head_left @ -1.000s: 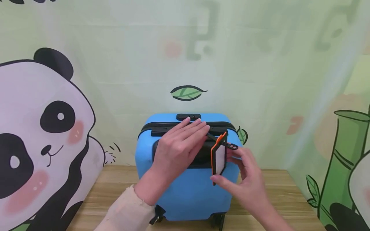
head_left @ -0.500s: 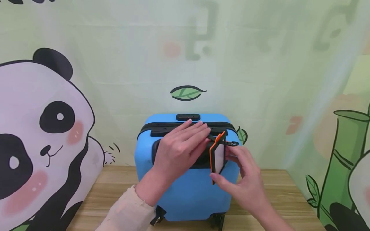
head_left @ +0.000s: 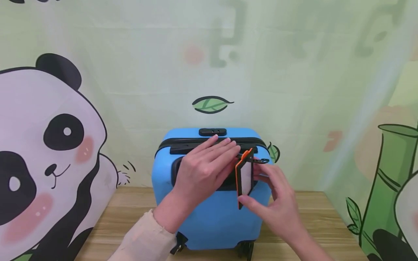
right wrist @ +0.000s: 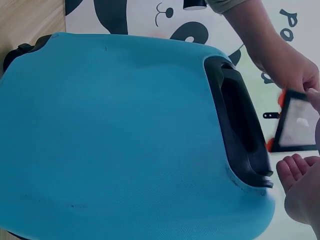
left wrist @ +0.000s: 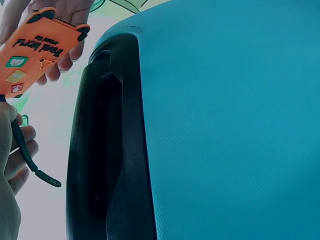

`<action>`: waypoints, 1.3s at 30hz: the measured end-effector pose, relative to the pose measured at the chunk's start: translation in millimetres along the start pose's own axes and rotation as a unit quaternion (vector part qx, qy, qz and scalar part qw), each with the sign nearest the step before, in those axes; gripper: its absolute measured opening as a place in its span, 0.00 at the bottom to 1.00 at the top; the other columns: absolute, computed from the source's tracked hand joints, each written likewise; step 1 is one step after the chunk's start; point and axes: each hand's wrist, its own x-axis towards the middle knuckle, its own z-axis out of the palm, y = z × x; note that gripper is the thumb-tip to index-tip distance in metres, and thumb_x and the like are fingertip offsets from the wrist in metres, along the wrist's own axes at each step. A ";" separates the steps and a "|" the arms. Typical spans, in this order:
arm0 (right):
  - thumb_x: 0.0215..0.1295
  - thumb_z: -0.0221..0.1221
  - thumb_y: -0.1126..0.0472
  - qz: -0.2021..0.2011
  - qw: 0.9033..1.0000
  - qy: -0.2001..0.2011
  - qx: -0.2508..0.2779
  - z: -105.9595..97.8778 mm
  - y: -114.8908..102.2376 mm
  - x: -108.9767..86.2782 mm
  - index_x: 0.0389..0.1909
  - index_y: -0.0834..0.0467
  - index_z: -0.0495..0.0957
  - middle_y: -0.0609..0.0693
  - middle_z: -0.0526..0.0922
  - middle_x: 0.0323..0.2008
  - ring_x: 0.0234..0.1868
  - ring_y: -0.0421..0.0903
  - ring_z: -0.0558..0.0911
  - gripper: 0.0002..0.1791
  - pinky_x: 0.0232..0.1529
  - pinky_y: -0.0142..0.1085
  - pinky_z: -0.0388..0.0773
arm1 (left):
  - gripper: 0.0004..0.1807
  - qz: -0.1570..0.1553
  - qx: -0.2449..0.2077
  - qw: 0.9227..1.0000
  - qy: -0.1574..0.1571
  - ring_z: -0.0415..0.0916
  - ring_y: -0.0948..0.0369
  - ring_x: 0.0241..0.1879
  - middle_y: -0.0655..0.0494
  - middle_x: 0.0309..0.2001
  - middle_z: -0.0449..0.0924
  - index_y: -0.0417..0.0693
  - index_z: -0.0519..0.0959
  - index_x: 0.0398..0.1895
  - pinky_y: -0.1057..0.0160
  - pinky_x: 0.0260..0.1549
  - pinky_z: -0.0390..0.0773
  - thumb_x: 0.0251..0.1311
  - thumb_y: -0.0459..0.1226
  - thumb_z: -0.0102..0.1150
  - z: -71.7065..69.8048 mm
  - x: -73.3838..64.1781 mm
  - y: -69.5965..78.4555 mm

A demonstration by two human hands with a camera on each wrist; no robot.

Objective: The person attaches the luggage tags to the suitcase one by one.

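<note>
An orange luggage tag (left wrist: 40, 55) with raised lettering and coloured patches hangs in front of the suitcase. Its other face, black-framed with a pale window (right wrist: 300, 125), shows in the right wrist view. My right hand (head_left: 277, 199) holds the tag by its edges, thumb at the lower edge and fingers behind. My left hand (head_left: 204, 166) lies across the front of the suitcase handle, fingers extended, thumb hidden in the head view. In the left wrist view it pinches the black strap (left wrist: 25, 150) beside the tag. The strap's free end (head_left: 262, 161) sticks out to the right.
A blue suitcase (head_left: 212, 221) with a black side handle (right wrist: 240, 120) stands upright on the wooden surface (head_left: 310, 210). A black lock (head_left: 213, 132) sits on its top. Behind hangs a pale green backdrop (head_left: 147, 72) printed with pandas and bamboo.
The tag has shifted slightly left, and the strap's free end has risen a little. Both hands keep nearly the same place and hold.
</note>
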 end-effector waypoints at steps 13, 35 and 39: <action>0.55 0.77 0.74 -0.056 0.996 -0.062 -0.043 -30.3 1.8 36.0 0.76 0.62 0.72 0.57 0.80 0.66 0.67 0.43 0.80 0.45 0.69 0.32 0.76 | 0.23 0.005 0.006 1.000 -0.019 0.86 0.54 0.59 0.48 0.55 0.89 0.44 0.89 0.58 0.55 0.70 0.75 0.58 0.38 0.81 -2.7 -2.9 -7.9; 0.70 0.68 0.41 -0.178 0.983 -0.022 -0.033 -13.6 7.3 57.9 0.46 0.62 0.89 0.53 0.88 0.40 0.44 0.41 0.84 0.25 0.47 0.25 0.82 | 0.25 0.008 0.017 0.999 -0.043 0.85 0.55 0.61 0.48 0.57 0.88 0.43 0.88 0.59 0.54 0.70 0.74 0.58 0.38 0.81 -5.4 -6.4 -20.2; 0.72 0.68 0.45 -0.243 0.969 0.003 -0.046 -11.8 9.3 61.3 0.44 0.63 0.90 0.54 0.88 0.38 0.40 0.42 0.85 0.22 0.43 0.24 0.82 | 0.27 0.010 0.020 0.998 -0.050 0.84 0.55 0.62 0.48 0.58 0.88 0.43 0.87 0.61 0.54 0.72 0.73 0.57 0.40 0.82 -5.3 -7.1 -22.5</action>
